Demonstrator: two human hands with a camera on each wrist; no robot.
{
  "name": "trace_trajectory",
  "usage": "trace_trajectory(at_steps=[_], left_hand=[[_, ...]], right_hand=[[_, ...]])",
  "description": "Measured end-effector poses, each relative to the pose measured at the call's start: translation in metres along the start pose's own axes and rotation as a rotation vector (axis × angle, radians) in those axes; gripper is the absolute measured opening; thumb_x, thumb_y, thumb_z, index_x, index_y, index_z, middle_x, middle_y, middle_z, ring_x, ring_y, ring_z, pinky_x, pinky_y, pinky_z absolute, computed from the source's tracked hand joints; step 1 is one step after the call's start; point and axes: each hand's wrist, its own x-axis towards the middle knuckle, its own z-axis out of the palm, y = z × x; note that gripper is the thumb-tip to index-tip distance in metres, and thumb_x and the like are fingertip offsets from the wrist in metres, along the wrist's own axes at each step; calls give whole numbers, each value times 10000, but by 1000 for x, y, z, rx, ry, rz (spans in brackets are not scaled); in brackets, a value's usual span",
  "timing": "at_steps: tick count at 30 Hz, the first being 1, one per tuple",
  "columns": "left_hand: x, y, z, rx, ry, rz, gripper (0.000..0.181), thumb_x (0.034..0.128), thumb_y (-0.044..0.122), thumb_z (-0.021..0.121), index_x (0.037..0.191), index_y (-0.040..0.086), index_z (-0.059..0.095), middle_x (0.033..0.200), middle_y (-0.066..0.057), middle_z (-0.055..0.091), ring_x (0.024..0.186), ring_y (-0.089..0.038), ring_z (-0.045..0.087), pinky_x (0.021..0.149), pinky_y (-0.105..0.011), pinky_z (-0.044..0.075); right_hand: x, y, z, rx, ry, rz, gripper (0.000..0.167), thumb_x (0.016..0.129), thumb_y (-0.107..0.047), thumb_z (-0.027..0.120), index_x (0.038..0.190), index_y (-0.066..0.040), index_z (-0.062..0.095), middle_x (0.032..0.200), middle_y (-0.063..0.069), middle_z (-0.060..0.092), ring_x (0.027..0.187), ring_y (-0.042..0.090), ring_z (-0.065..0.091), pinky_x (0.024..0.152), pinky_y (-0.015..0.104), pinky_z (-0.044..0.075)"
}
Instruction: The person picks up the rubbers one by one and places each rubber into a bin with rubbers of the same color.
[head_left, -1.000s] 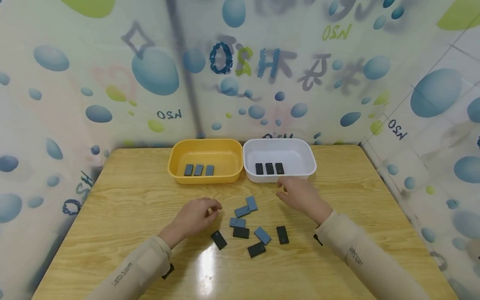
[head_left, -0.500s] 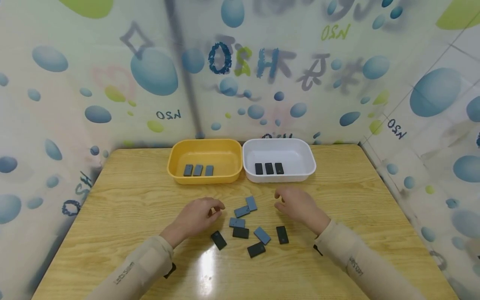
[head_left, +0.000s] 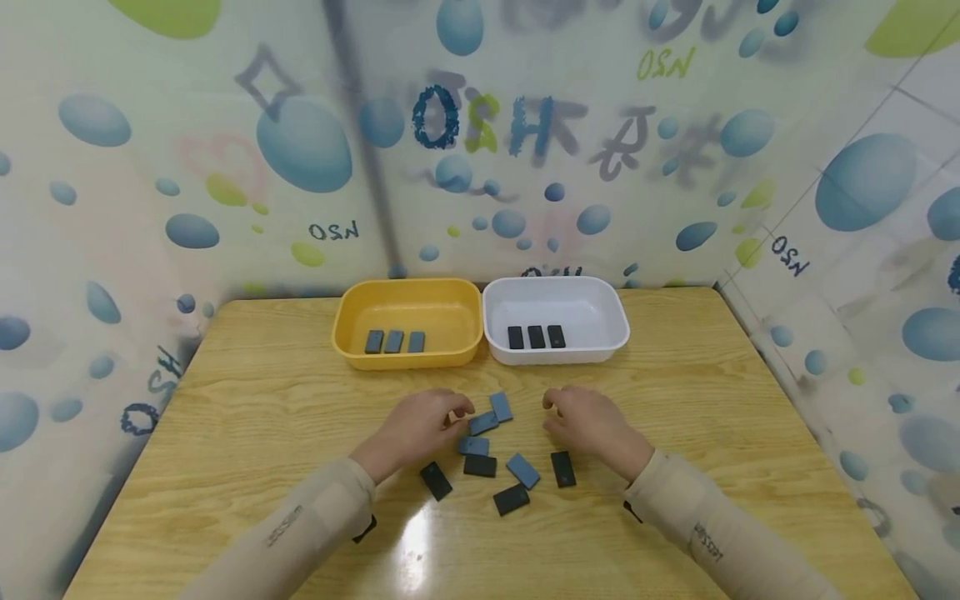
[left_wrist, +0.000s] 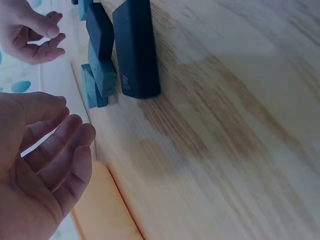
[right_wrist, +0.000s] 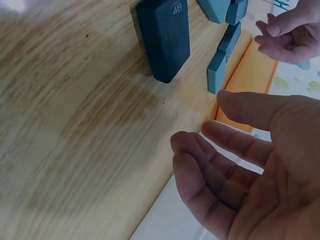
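My left hand hovers just left of a loose group of erasers, fingers loosely bent, holding nothing. Its fingertips are close to a blue eraser, which touches another blue eraser. On the group's other side, my right hand is above the table, also relaxed and holding nothing. Nearest below it lies a black eraser, marked 4B in the right wrist view. More blue and black erasers lie between the hands, among them a black eraser below the left hand.
Behind the hands a yellow tray holds 3 blue erasers in a row. Beside it, a white tray contains 3 black erasers. Both stand on the wooden table near the patterned back wall.
My right hand has drawn back from the white tray's front edge toward the loose erasers. The left hand has shifted right, closer to the blue ones. The erasers stay put.
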Motion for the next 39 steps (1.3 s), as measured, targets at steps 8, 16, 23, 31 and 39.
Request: trace_trajectory(at_steps=[8,16,23,31,39], left_hand=[[14,8,7,65,-10,76,187,903,219,688,1086,184,705,1007,19,708,871,-122,668,736,-301,538],[23,13,14,128,-5,71,214,871,253,730,1072,186,698,1000,9,684,860,-151,670,719,-331,536],[29,16,17,178,-46,15,253,855,325,744,1079,218,695,1022,17,683,848,-153,658,674,-332,518],[30,17,18,193,-66,0,297,832,350,765,1089,228,682,1050,14,687,877,-173,662,690,-365,520],[32,16,18,182,-107,-15,300,841,332,759,1110,229,675,1060,19,683,858,-147,643,699,-337,513]], right_hand=[[-1,-1,4,9,-3,8,245,886,-285,708,1076,-133,671,915,26,674,758,133,589,658,335,500],[-1,-1,6,4,8,-4,241,878,-280,717,1058,-129,663,897,26,657,737,139,575,644,344,493],[-2,-1,7,2,8,-4,240,879,-277,715,1066,-137,659,913,30,657,768,151,594,664,355,502],[-3,1,8,0,25,-7,236,876,-272,720,1060,-135,662,901,28,657,767,153,603,653,350,503],[-4,2,8,12,25,0,242,878,-270,716,1065,-125,664,903,29,658,771,153,603,659,351,505]])
